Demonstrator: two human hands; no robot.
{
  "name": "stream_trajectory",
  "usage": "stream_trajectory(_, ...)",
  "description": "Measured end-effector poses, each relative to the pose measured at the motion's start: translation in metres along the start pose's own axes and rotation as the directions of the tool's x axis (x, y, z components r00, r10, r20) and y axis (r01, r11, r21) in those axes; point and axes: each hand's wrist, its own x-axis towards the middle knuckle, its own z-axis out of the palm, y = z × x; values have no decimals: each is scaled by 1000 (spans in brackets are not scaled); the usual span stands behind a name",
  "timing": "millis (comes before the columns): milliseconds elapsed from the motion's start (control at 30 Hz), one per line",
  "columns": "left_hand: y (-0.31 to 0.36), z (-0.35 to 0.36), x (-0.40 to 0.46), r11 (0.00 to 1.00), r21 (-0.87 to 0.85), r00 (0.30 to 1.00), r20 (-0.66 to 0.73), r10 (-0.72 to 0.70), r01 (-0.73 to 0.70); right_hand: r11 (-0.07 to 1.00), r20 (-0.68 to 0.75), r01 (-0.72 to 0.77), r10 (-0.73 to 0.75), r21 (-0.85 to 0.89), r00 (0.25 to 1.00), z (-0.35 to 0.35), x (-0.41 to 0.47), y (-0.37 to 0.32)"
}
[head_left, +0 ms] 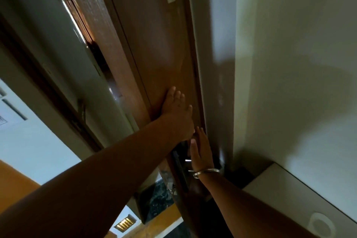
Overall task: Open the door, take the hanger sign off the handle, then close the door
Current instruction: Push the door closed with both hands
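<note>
The brown door [154, 44] stands ajar, its edge near the frame [195, 75]. The left hand [176, 110] lies flat on its face, fingers spread, holding nothing. The right hand [201, 150], also flat and open, presses just below, above the metal handle [188, 162]. A bangle [205, 172] circles the right wrist. No hanger sign shows.

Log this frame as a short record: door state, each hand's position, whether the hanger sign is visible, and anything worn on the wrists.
door: brown wooden door, ajar, corridor visible past its edge
left hand: left hand flat on the door face, fingers spread
right hand: right hand flat, open, by the lock plate
hanger sign: none visible
handle: mostly hidden behind the right hand
wrist: metal bangle on the right wrist
</note>
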Motion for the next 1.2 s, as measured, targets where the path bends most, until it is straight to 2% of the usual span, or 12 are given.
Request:
stream_trajectory(100,-24,39,-3,999,-34,995,-87,-43,41,1000,-14,8,-8,15,1000,36,1,0)
stream_trajectory(300,-74,126,-8,989,-14,962,-230,-145,146,993,88,72,-63,-96,994,109,4,-2)
stream_trajectory(467,-115,191,-8,974,-68,924,-308,-227,217,925,325,245,-145,-292,934,149,25,-8)
stream_trajectory(567,-138,227,-5,940,-161,885,-322,-337,299,845,445,376,-189,-380,875,172,48,-11)
stream_trajectory(700,-161,268,2,860,-290,812,-302,-499,421,718,474,499,-264,-485,840,204,94,-28)
stream_trajectory(900,-200,305,37,639,-447,606,-237,-759,626,480,491,702,-503,-526,711,253,202,-85)
stream_trajectory(1033,-249,308,73,524,-507,508,-185,-841,684,360,474,769,-627,-528,619,273,270,-129)
stream_trajectory(1200,-292,324,115,442,-547,466,-105,-879,711,196,514,818,-692,-541,506,299,337,-172)
